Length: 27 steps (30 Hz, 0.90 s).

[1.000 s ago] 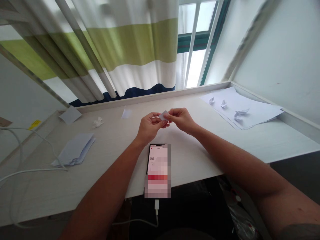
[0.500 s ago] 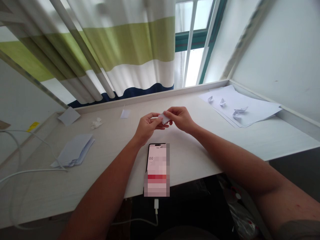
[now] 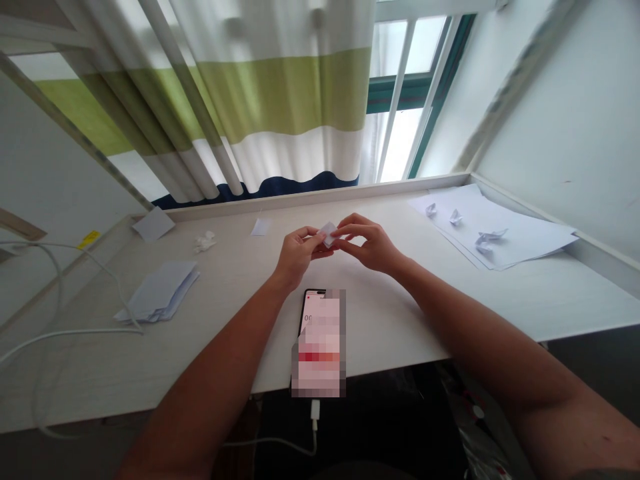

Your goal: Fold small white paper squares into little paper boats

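Note:
Between my hands, above the middle of the desk, is a small folded piece of white paper point(image 3: 328, 233), squarish and turned on its corner. My left hand point(image 3: 299, 255) pinches its left side, thumb on top and fingers beneath. From the right, the thumb and fingertips of my right hand point(image 3: 369, 241) close on its right edge. Just nearer to me lies a phone point(image 3: 320, 343) with a pale pink screen, partly blurred out, and a white charging plug point(image 3: 315, 409) at its lower end.
Small folded paper boats point(image 3: 484, 241) rest on white sheets point(image 3: 530, 230) at the right. On the left are a paper stack point(image 3: 161, 291), a crumpled paper point(image 3: 205, 241), a loose square point(image 3: 154, 224) and white cables point(image 3: 75, 340). A small paper point(image 3: 259, 227) lies behind my left hand.
The paper in my hands has turned to show a flatter, diamond-like face. My right fingers have lifted and spread from their tighter pinch. The whole view has shifted slightly.

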{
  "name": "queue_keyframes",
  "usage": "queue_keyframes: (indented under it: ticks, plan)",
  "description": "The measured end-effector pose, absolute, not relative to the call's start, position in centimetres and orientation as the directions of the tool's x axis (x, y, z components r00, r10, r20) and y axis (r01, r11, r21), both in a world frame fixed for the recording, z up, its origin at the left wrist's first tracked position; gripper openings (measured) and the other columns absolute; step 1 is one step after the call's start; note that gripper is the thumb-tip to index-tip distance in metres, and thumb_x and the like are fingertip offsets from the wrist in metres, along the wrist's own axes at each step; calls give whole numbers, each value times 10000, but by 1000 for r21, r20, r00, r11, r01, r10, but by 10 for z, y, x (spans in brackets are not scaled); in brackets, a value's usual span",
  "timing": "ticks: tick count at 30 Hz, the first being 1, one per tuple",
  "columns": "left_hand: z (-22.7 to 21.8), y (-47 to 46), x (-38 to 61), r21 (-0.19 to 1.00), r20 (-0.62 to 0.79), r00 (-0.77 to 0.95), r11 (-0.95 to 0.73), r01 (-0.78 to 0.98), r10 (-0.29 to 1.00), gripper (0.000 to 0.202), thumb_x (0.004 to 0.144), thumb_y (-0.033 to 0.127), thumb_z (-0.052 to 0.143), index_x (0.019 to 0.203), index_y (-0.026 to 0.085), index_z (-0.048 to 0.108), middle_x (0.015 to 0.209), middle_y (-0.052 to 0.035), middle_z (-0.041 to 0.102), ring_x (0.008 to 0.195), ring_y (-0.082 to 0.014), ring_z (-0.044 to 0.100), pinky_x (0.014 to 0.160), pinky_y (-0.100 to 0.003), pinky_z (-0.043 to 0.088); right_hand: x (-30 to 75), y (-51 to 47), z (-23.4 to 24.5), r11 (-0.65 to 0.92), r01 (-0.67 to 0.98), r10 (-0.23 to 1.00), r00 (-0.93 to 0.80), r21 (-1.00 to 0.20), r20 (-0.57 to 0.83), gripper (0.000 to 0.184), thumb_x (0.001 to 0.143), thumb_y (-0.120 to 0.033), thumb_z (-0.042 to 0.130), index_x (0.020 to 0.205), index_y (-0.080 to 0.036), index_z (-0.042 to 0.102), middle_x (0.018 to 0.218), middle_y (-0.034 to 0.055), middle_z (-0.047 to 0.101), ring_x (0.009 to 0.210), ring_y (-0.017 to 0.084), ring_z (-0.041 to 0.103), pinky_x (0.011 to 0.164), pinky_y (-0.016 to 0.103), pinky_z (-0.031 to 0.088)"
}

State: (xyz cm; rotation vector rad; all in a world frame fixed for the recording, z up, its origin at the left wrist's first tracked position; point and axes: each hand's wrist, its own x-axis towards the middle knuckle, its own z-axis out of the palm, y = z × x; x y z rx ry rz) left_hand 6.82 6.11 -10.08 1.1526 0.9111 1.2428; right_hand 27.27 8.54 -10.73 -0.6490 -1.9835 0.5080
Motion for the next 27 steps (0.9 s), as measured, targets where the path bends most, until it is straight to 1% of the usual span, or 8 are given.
queue_keyframes:
  ticks: [3, 6, 8, 10, 12, 15, 20, 27]
  plan:
    - [-101, 60, 68, 975, 99, 145, -67, -213, 984, 341, 831, 415, 896, 893, 159, 680, 854, -80, 817, 846, -242, 825, 876, -420, 674, 269, 82, -106, 711, 183, 691, -357, -679, 628, 165, 973, -413, 787, 1026, -271, 854, 1021, 52, 749, 916, 207, 739, 817, 409, 673]
    - [-100, 57, 69, 974, 142, 137, -114, -194, 980, 396, 853, 385, 885, 1118, 191, 664, 906, -65, 831, 877, -241, 823, 860, -420, 668, 267, 80, -105, 640, 142, 754, -302, -755, 583, 201, 948, -461, 810, 972, -266, 848, 1005, 50, 767, 910, 209, 740, 800, 403, 660]
    - [-99, 56, 70, 969, 207, 141, -183, -164, 968, 438, 865, 387, 873, 1199, 215, 647, 934, -51, 832, 900, -231, 815, 854, -410, 664, 266, 81, -106, 620, 127, 773, -270, -774, 574, 225, 942, -484, 812, 947, -261, 839, 990, 48, 775, 906, 211, 738, 784, 396, 649]
    - [-100, 57, 70, 955, 288, 146, -272, -120, 946, 406, 845, 393, 886, 1145, 207, 685, 951, -51, 823, 907, -216, 798, 837, -383, 660, 266, 82, -106, 621, 122, 775, -244, -774, 583, 239, 941, -490, 811, 926, -252, 828, 961, 47, 783, 897, 212, 737, 777, 393, 640]
    - [-103, 59, 71, 934, 356, 120, -349, -75, 927, 353, 807, 393, 914, 1028, 188, 731, 971, -60, 814, 900, -203, 778, 807, -353, 653, 266, 83, -107, 617, 121, 781, -220, -778, 585, 265, 934, -504, 816, 910, -240, 816, 927, 47, 793, 878, 212, 739, 783, 400, 636]
    - [-107, 62, 70, 912, 409, 52, -410, -2, 911, 298, 812, 422, 910, 909, 172, 779, 992, -76, 816, 825, -175, 754, 774, -329, 640, 266, 84, -107, 597, 129, 798, -200, -792, 569, 332, 919, -555, 815, 896, -225, 804, 888, 49, 804, 828, 208, 741, 790, 418, 641]
    - [-106, 61, 69, 906, 423, -38, -421, 54, 905, 300, 845, 466, 885, 878, 178, 805, 903, -64, 813, 763, -164, 735, 774, -326, 631, 265, 83, -106, 589, 153, 801, -240, -793, 549, 390, 890, -617, 819, 891, -227, 793, 891, 45, 812, 812, 207, 747, 801, 431, 657]
    - [-103, 59, 69, 904, 425, 16, -425, 46, 905, 283, 795, 430, 933, 895, 199, 802, 856, -36, 788, 765, -157, 727, 767, -308, 608, 265, 83, -107, 603, 137, 796, -177, -786, 579, 357, 893, -584, 835, 888, -230, 787, 881, 45, 804, 826, 214, 753, 810, 442, 664]
